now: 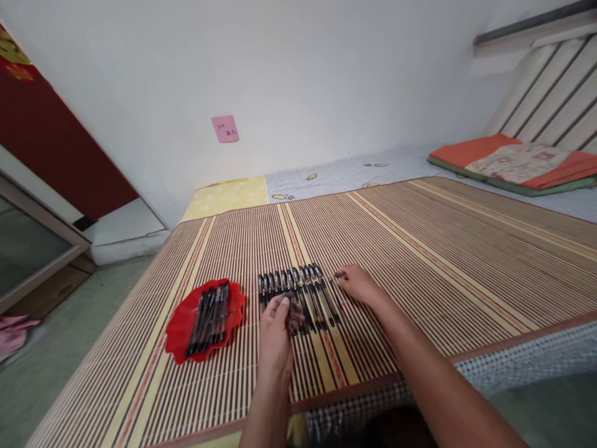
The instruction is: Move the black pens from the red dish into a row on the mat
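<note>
A row of several black-capped pens (321, 292) lies side by side on the striped bamboo mat (401, 261), caps toward the wall. My left hand (275, 323) hovers over the row's near part and hides some of the pen barrels. Its thumb shows, but the fingertips and the greyish patch beside them are smeared. At the row's right end is my right hand (358, 283), fingers pinched together beside the last pen. Something small and dark shows at those fingertips, too blurred to name. More black pens (209, 317) rest in a red scalloped dish (180, 323) on the left.
The mat covers a bed with a patterned sheet (326, 177) along the white wall. Folded orange and floral bedding (504, 158) lies at the far right by a slatted headboard (555, 93). A pink note (224, 129) is stuck to the wall. Floor (112, 280) shows on the left.
</note>
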Motion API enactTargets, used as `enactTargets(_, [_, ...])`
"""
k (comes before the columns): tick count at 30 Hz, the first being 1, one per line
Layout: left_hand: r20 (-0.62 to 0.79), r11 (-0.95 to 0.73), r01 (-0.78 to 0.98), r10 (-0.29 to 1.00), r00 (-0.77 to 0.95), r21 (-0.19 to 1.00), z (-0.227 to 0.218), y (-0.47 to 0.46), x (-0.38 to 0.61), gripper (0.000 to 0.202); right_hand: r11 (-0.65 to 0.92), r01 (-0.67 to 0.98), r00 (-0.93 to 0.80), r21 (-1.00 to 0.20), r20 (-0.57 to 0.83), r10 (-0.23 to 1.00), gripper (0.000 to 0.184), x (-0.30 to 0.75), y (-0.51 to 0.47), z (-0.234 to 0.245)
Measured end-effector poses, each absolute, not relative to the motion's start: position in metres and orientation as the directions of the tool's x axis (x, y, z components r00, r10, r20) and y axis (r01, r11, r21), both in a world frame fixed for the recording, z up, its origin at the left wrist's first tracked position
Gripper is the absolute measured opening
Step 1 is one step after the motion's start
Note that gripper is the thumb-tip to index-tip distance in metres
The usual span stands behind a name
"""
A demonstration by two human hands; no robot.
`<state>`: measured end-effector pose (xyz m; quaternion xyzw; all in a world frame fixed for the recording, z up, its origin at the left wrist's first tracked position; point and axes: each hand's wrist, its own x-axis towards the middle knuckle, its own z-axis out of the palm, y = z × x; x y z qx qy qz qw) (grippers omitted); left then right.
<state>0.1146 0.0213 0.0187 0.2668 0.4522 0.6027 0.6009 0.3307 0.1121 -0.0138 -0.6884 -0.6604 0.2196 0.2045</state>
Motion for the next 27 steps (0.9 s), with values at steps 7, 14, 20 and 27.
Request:
enactTargets(7, [-0.229,0.123,-0.503,0.961,-0.155,0.855,0.019,0.022,0.115,0.043,-0.032,0.830,0.012,-0.556,-0.040,0.999,0.024,0.312,0.096,-0.015])
enactTargets(14, [-0.233,0.128,-0.496,0.960,-0.154,0.859,0.019,0.023,0.112,0.042,-0.017,0.814,0.004,-0.581,-0.024,1.000,0.027,0.304,0.092,-0.017])
enactTargets(20, [-0.229,0.129,-0.494,0.962,-0.146,0.860,0.018,0.023,0.113,0.041,-0.002,0.815,-0.006,-0.579,-0.012,1.000,0.025,0.303,0.091,-0.018])
enactTargets(27, [-0.229,0.135,-0.477,0.963,-0.145,0.868,0.016,0.023,0.113,0.041,0.014,0.815,-0.016,-0.579,0.002,1.000,0.026,0.303,0.091,-0.018])
